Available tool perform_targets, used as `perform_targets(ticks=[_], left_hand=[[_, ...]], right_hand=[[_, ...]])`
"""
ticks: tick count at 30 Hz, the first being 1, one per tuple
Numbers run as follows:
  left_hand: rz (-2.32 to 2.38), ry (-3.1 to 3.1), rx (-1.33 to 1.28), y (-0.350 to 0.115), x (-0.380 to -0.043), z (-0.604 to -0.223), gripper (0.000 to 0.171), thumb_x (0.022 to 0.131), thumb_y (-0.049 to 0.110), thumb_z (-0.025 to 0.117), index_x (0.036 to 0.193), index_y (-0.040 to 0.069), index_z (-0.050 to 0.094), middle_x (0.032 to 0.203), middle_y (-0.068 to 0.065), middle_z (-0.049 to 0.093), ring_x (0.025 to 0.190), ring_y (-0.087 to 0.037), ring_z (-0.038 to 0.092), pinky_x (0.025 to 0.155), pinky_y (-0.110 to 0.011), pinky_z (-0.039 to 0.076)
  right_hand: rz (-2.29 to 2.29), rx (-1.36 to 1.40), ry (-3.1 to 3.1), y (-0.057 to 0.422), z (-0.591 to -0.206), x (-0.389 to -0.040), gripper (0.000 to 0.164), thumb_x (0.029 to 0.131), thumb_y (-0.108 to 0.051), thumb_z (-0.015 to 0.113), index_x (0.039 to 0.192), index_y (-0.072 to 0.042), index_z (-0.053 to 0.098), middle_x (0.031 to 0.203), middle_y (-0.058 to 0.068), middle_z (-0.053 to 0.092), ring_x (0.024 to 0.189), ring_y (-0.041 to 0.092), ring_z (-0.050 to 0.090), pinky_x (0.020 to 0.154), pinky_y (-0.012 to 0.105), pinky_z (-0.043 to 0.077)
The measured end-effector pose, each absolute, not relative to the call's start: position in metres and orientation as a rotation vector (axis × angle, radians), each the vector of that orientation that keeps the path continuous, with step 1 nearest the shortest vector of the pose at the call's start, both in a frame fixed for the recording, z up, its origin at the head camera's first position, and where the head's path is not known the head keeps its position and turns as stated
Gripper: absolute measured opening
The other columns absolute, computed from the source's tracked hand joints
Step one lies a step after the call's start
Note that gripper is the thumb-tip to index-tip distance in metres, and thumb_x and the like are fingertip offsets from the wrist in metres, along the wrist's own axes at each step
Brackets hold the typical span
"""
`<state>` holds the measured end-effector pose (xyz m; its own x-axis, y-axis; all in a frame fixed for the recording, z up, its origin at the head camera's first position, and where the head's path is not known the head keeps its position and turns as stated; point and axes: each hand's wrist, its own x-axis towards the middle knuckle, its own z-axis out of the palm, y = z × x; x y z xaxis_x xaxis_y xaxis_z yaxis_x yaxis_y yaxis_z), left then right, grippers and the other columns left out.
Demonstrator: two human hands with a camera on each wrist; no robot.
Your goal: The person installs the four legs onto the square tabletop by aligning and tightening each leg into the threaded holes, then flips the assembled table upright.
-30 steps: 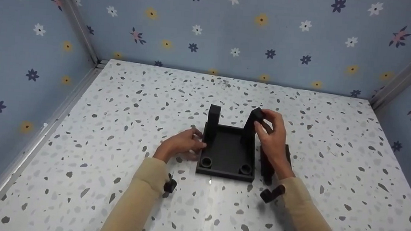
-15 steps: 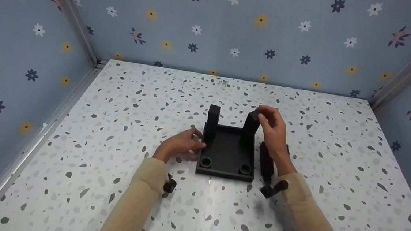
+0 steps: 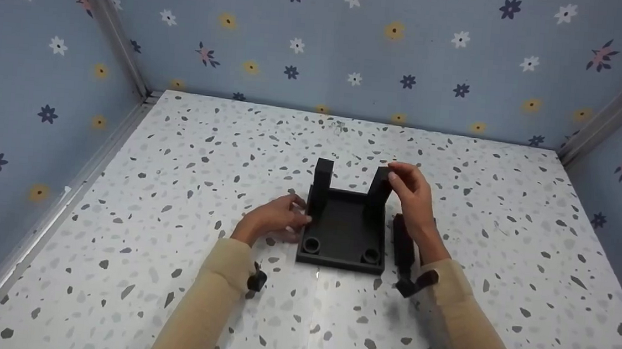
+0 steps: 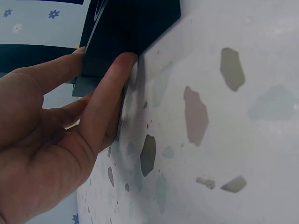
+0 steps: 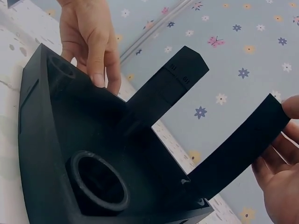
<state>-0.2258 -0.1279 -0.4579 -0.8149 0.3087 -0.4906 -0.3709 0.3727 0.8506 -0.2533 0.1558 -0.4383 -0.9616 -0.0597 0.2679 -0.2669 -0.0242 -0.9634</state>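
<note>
A black tray-like base (image 3: 343, 230) with a raised rim lies on the table, round sockets (image 3: 312, 245) in its two near corners. Two black square legs rise from its far corners: the left leg (image 3: 322, 181) and the right leg (image 3: 379, 188). My left hand (image 3: 274, 216) holds the base's left side, thumb over the rim and fingers outside, as the left wrist view shows up close. With thumb and fingers my right hand (image 3: 415, 198) pinches the top of the right leg. In the right wrist view that leg (image 5: 238, 149) leans slightly outward at its corner.
Dark elongated parts (image 3: 404, 243) lie right of the base, partly hidden under my right forearm. Wrist devices (image 3: 256, 279) hang at both cuffs. Flower-patterned walls (image 3: 354, 45) enclose the speckled table (image 3: 224, 151) at the back and sides.
The right leg's top has shifted a little to the left, so it stands more upright. My right hand has changed its hold there slightly. The left hand and base have stayed put.
</note>
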Motion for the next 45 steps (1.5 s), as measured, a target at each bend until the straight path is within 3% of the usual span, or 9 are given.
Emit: perform_targets(ticks=[8, 21, 27, 40, 45], left_hand=[[1.479, 2.054, -0.053, -0.128, -0.228, -0.460, 0.044, 0.092, 0.016, 0.063, 0.130, 0.007, 0.044, 0.108, -0.016, 0.061, 0.093, -0.025, 0.065, 0.075, -0.032, 0.058], [1.513, 2.018, -0.083, -0.125, -0.225, -0.458, 0.044, 0.092, 0.015, 0.063, 0.131, 0.008, 0.043, 0.110, -0.018, 0.059, 0.094, -0.027, 0.064, 0.077, -0.033, 0.058], [1.534, 1.996, -0.077, -0.126, -0.226, -0.458, 0.045, 0.092, 0.014, 0.063, 0.131, 0.007, 0.042, 0.111, -0.019, 0.059, 0.095, -0.028, 0.064, 0.077, -0.033, 0.058], [1.476, 2.057, -0.039, -0.127, -0.227, -0.460, 0.045, 0.093, 0.017, 0.062, 0.132, 0.007, 0.043, 0.110, -0.016, 0.060, 0.092, -0.024, 0.065, 0.075, -0.033, 0.059], [1.468, 2.057, -0.040, -0.128, -0.227, -0.459, 0.046, 0.093, 0.018, 0.062, 0.133, 0.008, 0.042, 0.109, -0.016, 0.061, 0.090, -0.025, 0.067, 0.074, -0.034, 0.058]], right_hand=[[2.049, 0.314, -2.096, 0.154, -0.439, -0.252, 0.036, 0.090, -0.021, 0.067, 0.117, -0.001, 0.054, 0.107, 0.008, 0.057, 0.100, 0.021, 0.055, 0.086, 0.027, 0.048], [2.066, 0.261, -2.047, 0.149, -0.431, -0.244, 0.034, 0.087, -0.004, 0.067, 0.114, 0.008, 0.050, 0.101, 0.006, 0.056, 0.096, 0.015, 0.055, 0.089, 0.027, 0.048], [2.055, 0.270, -2.067, 0.153, -0.438, -0.249, 0.032, 0.096, -0.017, 0.056, 0.123, 0.001, 0.052, 0.116, 0.006, 0.055, 0.107, 0.016, 0.052, 0.093, 0.028, 0.044], [2.313, 0.443, -2.057, 0.157, -0.431, -0.259, 0.036, 0.096, -0.002, 0.038, 0.128, 0.005, 0.054, 0.123, 0.014, 0.060, 0.116, 0.019, 0.058, 0.102, 0.030, 0.044], [2.342, 0.432, -2.049, 0.157, -0.429, -0.259, 0.035, 0.096, -0.001, 0.040, 0.128, 0.007, 0.052, 0.123, 0.014, 0.059, 0.114, 0.017, 0.058, 0.099, 0.028, 0.045]])
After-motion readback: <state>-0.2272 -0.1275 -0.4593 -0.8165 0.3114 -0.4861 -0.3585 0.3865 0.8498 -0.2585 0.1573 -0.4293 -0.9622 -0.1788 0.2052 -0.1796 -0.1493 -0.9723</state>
